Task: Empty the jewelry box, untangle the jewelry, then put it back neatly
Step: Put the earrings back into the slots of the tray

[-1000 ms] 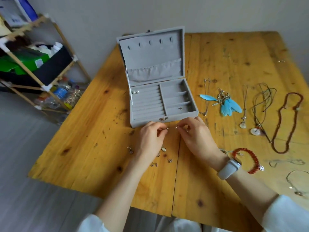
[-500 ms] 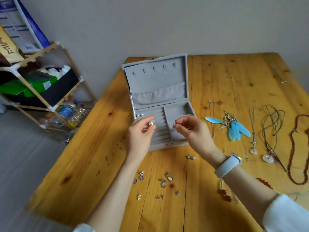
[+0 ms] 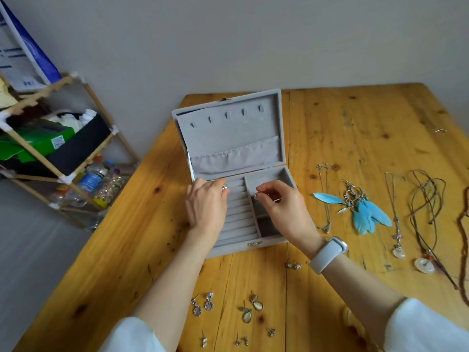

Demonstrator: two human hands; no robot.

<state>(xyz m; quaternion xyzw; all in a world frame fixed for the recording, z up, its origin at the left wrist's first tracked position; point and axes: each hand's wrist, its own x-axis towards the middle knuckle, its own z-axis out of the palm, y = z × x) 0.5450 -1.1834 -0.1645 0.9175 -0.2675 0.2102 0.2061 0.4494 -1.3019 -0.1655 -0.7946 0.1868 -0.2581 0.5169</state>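
The grey velvet jewelry box (image 3: 269,246) stands open on the wooden table (image 3: 132,250), lid upright. Over the ring rolls at the box's back left, my left hand (image 3: 206,207) pinches a small sparkly earring (image 3: 224,187). My right hand (image 3: 284,207) hovers over the box's right compartments and pinches a second small silver earring (image 3: 256,195). Several loose earrings (image 3: 251,307) lie on the table in front of the box. To the right lie blue feather earrings (image 3: 365,212), a thin silver necklace (image 3: 326,199), pendant necklaces (image 3: 398,250) and a cord necklace (image 3: 426,207).
A wooden rack (image 3: 66,148) with a green box, a black bin and bottles stands left of the table by the wall. A small silver piece (image 3: 293,265) lies by my right wrist. Brown beads (image 3: 464,250) run along the right edge.
Both hands have lifted from the table in front of the box and moved over it, each pinching an earring. The camera has tilted up, so the box sits lower in view.
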